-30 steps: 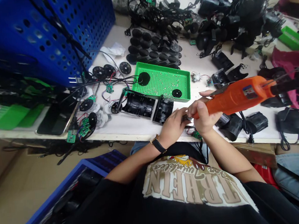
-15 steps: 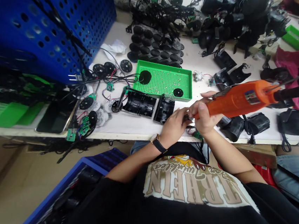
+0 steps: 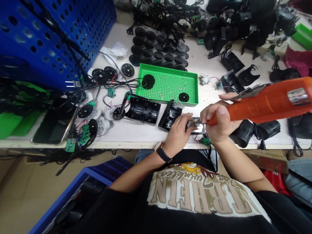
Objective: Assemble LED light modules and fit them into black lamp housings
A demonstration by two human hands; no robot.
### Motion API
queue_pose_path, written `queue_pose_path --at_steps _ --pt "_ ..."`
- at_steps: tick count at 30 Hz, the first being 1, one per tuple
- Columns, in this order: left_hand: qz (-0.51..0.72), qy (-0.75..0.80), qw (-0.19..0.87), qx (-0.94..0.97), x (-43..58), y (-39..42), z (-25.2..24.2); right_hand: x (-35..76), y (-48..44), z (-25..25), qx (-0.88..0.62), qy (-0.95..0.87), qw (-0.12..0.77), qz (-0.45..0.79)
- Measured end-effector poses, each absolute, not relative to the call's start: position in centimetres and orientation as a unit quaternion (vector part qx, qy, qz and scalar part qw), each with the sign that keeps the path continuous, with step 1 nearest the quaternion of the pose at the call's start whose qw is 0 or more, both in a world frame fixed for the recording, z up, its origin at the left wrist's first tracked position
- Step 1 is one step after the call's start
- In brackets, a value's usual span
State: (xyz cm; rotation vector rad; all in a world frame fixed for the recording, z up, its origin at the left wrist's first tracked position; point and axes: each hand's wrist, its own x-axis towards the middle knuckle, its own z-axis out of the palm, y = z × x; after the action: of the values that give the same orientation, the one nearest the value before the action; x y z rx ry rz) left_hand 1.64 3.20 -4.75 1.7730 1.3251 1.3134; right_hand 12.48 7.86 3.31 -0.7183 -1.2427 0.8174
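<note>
My right hand (image 3: 219, 123) grips an orange-handled soldering gun (image 3: 270, 102) and holds its tip end close to my left hand. My left hand (image 3: 177, 134) pinches a small metal part (image 3: 194, 123) with thin wires, and the tip is almost at it. Just below my hands lies a small green circuit board (image 3: 206, 141). To the left of my left hand are two black ribbed plastic housings (image 3: 142, 110) (image 3: 171, 114). The exact contact point at the tip is too small to tell.
A green perforated tray (image 3: 169, 84) holds black discs behind the housings. Black rubber cups (image 3: 151, 45), wired boards (image 3: 84, 135), a phone (image 3: 54, 123), and a tall blue perforated crate (image 3: 40, 39) crowd the white bench (image 3: 130, 138). Black cabled units (image 3: 237, 17) fill the far right.
The soldering gun has moved toward the camera and right, now looking larger and more level. My left hand has shifted slightly right, and the view has tilted a little.
</note>
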Motion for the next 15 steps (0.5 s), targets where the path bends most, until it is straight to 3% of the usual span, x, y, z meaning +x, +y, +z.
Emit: queue_pose_path --at_steps 15 --pt "0.470 0.512 0.278 0.663 1.8 3.3 -4.9 13.1 7.6 0.9 -0.337 -0.600 0.614 0.386"
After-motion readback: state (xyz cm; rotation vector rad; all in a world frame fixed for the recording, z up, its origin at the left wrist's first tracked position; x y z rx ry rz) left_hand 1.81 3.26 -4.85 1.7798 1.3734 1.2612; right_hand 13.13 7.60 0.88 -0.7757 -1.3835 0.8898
